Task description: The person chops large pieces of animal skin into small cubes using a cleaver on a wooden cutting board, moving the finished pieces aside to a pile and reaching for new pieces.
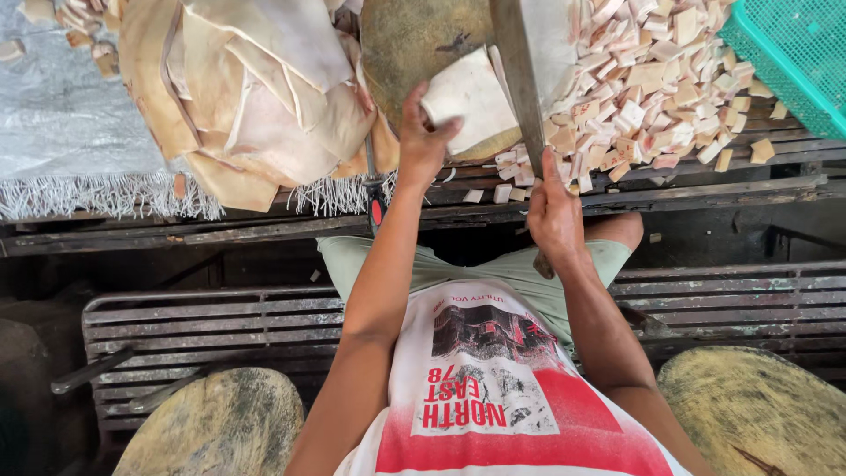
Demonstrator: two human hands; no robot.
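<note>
The pale slab lies flat on the round chopping block, pinned by the left hand so it cannot slide, while just right of the block the right hand seemingly clamps the cleaver.

A dark bench made of wooden slats is seen. A silver sheet with a white fringe is spread over its left part. A pile of big pale slabs is laid on the sheet. A round block is set in the middle. Many small cut cubes are heaped on the right, and a green basket is placed at the far right corner.
</note>
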